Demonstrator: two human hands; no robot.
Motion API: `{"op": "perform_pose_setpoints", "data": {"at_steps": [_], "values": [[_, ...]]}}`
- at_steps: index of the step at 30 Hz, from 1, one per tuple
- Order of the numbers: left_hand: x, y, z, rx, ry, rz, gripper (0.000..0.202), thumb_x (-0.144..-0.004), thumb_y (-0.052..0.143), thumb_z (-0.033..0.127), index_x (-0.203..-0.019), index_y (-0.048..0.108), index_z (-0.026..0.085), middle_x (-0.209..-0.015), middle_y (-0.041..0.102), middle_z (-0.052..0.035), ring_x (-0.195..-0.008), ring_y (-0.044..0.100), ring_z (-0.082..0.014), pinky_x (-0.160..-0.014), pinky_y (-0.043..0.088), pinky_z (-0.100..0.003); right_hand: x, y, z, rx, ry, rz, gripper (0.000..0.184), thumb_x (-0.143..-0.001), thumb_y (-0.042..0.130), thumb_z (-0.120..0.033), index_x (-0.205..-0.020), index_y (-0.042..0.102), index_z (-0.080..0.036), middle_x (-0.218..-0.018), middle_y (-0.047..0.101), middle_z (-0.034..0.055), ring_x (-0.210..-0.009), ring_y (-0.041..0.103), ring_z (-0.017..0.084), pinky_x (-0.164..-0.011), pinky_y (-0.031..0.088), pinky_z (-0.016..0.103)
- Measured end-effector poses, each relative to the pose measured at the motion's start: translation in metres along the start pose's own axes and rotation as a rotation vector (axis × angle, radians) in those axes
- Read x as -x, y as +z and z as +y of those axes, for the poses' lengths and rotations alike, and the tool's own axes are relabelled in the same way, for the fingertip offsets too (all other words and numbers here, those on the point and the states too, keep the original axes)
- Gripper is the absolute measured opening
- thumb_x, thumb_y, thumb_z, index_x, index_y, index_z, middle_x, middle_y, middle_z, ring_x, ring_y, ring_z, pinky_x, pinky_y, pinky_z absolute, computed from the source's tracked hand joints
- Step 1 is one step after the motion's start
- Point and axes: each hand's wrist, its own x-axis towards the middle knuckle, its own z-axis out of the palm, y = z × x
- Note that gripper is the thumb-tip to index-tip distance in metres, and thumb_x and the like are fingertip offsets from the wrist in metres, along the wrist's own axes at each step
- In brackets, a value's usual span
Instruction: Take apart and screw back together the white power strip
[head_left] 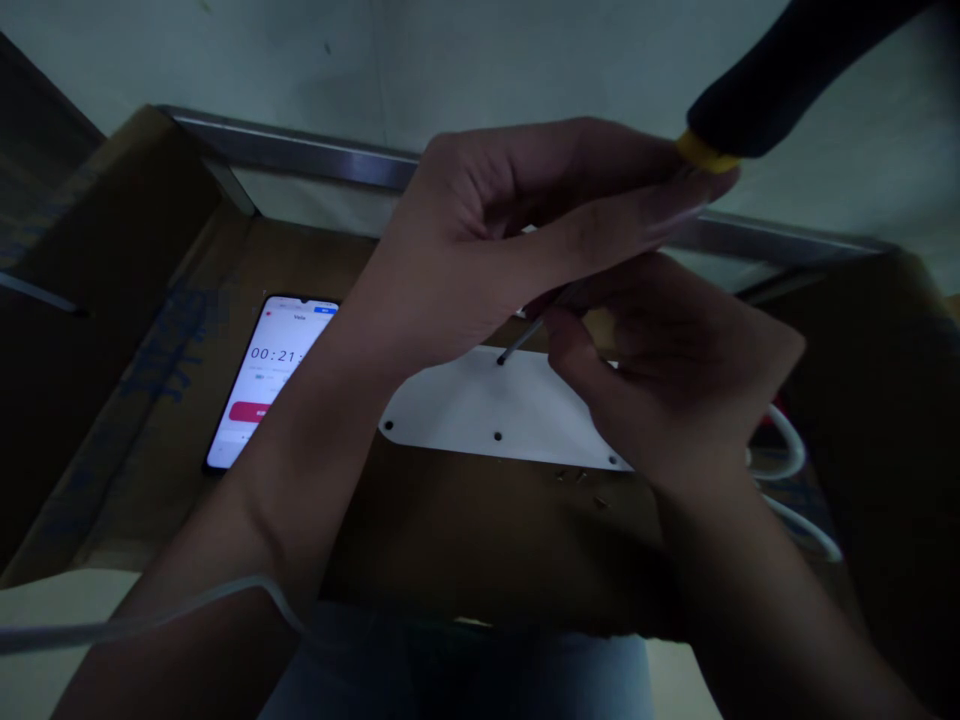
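Observation:
A screwdriver (772,85) with a dark handle and yellow collar slants down from the upper right. My left hand (517,220) is closed on it just below the handle, with thumb and fingers at the yellow collar. Lower down, my right hand (667,370) pinches the thin metal shaft close to its lower end. The tip meets a hole at the far edge of a white plate (450,400), which has rounded ends and several dark holes. My right hand covers part of the plate's right end. Small screws (581,477) lie just in front of the plate.
A phone (274,370) showing a running timer lies to the left, partly behind my left forearm. White cable (787,440) loops at the right. Cardboard walls (112,380) stand at both sides, and a metal rail (300,143) runs along the back.

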Motion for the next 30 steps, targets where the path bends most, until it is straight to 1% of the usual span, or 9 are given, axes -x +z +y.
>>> {"op": "perform_pose_setpoints", "data": {"at_steps": [2, 6, 10, 14, 20, 23, 26, 30], "values": [[0.0001, 0.0004, -0.0009, -0.010, -0.001, -0.001, 0.009, -0.090, 0.073, 0.012, -0.095, 0.080, 0.013, -0.084, 0.076, 0.0104, -0.087, 0.078, -0.0068, -0.072, 0.060, -0.013, -0.0008, 0.0008, -0.0024, -0.017, 0.006, 0.033, 0.009, -0.088, 0.066, -0.024, -0.093, 0.069, -0.031, -0.089, 0.073, 0.0000, -0.089, 0.072, 0.023, -0.084, 0.062, 0.043], [-0.0007, 0.0005, -0.0024, -0.032, -0.001, 0.000, 0.012, -0.090, 0.072, 0.015, -0.098, 0.080, 0.011, -0.082, 0.075, 0.0100, -0.079, 0.076, -0.0056, -0.067, 0.057, -0.012, -0.0016, 0.0011, -0.0043, -0.014, 0.012, 0.024, 0.009, -0.087, 0.066, -0.023, -0.091, 0.068, -0.031, -0.088, 0.073, 0.0001, -0.085, 0.072, 0.022, -0.081, 0.061, 0.042], [-0.0011, -0.0008, -0.0033, -0.010, 0.024, -0.017, 0.009, -0.090, 0.072, 0.014, -0.095, 0.080, 0.012, -0.082, 0.075, 0.0108, -0.074, 0.073, -0.0034, -0.067, 0.057, -0.013, -0.0020, 0.0006, -0.0026, -0.014, -0.013, 0.034, 0.010, -0.086, 0.066, -0.022, -0.092, 0.068, -0.030, -0.085, 0.072, -0.0003, -0.082, 0.070, 0.021, -0.076, 0.059, 0.040], [-0.0005, -0.0015, -0.0021, 0.015, 0.007, -0.036, 0.009, -0.091, 0.071, 0.012, -0.096, 0.078, 0.011, -0.083, 0.076, 0.0103, -0.073, 0.069, -0.0002, -0.067, 0.057, -0.012, -0.0024, 0.0002, -0.0020, 0.010, -0.013, 0.025, 0.010, -0.086, 0.065, -0.022, -0.092, 0.068, -0.029, -0.087, 0.073, 0.0006, -0.085, 0.071, 0.022, -0.079, 0.060, 0.040], [0.0000, 0.0009, -0.0013, 0.027, -0.001, -0.030, 0.008, -0.091, 0.070, 0.012, -0.095, 0.078, 0.011, -0.082, 0.075, 0.0106, -0.074, 0.069, -0.0003, -0.068, 0.056, -0.013, -0.0017, 0.0009, -0.0025, 0.008, -0.045, 0.042, 0.014, -0.083, 0.068, -0.020, -0.093, 0.069, -0.029, -0.084, 0.072, -0.0002, -0.083, 0.070, 0.022, -0.077, 0.058, 0.041], [-0.0003, 0.0011, -0.0011, 0.008, -0.014, -0.012, 0.010, -0.091, 0.071, 0.014, -0.097, 0.078, 0.010, -0.082, 0.074, 0.0089, -0.075, 0.069, -0.0022, -0.067, 0.055, -0.015, -0.0010, 0.0011, -0.0034, 0.030, -0.033, 0.045, 0.013, -0.085, 0.067, -0.020, -0.094, 0.069, -0.029, -0.087, 0.073, 0.0000, -0.083, 0.070, 0.021, -0.078, 0.059, 0.041], [-0.0004, 0.0005, -0.0001, -0.036, -0.018, -0.012, 0.013, -0.091, 0.072, 0.017, -0.100, 0.079, 0.009, -0.081, 0.073, 0.0071, -0.071, 0.066, -0.0031, -0.063, 0.054, -0.018, -0.0011, 0.0010, -0.0048, 0.019, -0.029, 0.040, 0.014, -0.085, 0.067, -0.019, -0.094, 0.069, -0.029, -0.088, 0.073, 0.0004, -0.084, 0.071, 0.022, -0.080, 0.060, 0.041], [0.0003, 0.0008, -0.0005, -0.044, -0.013, -0.010, 0.012, -0.091, 0.072, 0.015, -0.099, 0.079, 0.010, -0.081, 0.073, 0.0074, -0.072, 0.065, -0.0025, -0.063, 0.053, -0.017, -0.0016, 0.0009, -0.0053, 0.012, -0.022, 0.035, 0.013, -0.085, 0.066, -0.020, -0.093, 0.069, -0.030, -0.086, 0.073, -0.0005, -0.082, 0.070, 0.021, -0.079, 0.060, 0.041]]}}
